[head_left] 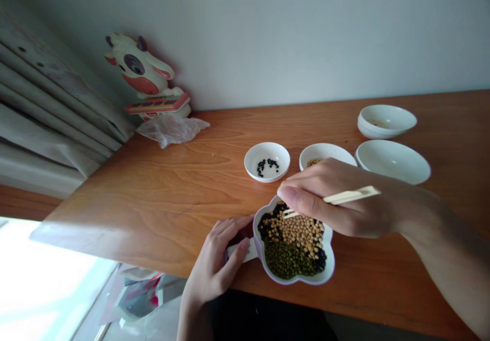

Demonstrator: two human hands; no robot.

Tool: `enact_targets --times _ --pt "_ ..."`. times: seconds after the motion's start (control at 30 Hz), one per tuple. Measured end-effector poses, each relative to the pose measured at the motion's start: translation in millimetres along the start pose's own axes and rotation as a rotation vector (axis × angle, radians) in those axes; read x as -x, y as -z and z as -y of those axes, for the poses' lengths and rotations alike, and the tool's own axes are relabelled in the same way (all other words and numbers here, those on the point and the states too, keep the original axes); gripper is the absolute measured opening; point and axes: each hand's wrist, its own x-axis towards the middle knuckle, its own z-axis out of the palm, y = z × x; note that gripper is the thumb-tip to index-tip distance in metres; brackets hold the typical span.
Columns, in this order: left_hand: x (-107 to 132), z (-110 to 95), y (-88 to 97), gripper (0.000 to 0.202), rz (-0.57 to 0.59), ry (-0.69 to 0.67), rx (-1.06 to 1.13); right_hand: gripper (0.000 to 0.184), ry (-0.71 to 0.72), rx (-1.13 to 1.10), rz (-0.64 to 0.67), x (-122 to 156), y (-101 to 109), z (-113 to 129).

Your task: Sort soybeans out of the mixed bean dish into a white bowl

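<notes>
A white, scalloped bowl with a handle [261, 249] sits near the table's front edge, filled with black beans [264, 224], yellow soybeans [300, 231] and green mung beans [287, 260]. My left hand [220, 257] is closed around its handle. Above the bowl's far right side, my right hand [340, 195] grips a pair of light wooden chopsticks [354, 195]. Their tips reach down to the beans; whether they pinch one is too small to tell. Behind the bowl stands a small white bowl [250, 165] with several black beans. Beside it, another white bowl [329, 149] with yellow beans is partly hidden by my right hand.
To the right are a larger white bowl [394, 160] and stacked white bowls [386, 121] with something small inside. A cow-shaped toy keyboard [156, 103] and a clear plastic bag [172, 130] lie at the back left. Grey curtains [49, 116] hang left; the wall is behind.
</notes>
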Motion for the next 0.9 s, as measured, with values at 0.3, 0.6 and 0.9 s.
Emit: enact_targets --times 0.3,0.6,0.9 --pt "-1 -2 -0.5 0.047 -0.007 -0.014 0.004 0.052 0.012 -0.028 0.051 -1 -3 -2" --pt "-6 -10 -1.6 0.045 -0.025 -0.014 0.02 0.052 0.02 -0.02 0.053 0 -1 -1" --pt "-9 -14 -2.3 0.046 -0.025 -0.034 0.021 0.048 -0.082 0.014 0.097 5 3 -6"
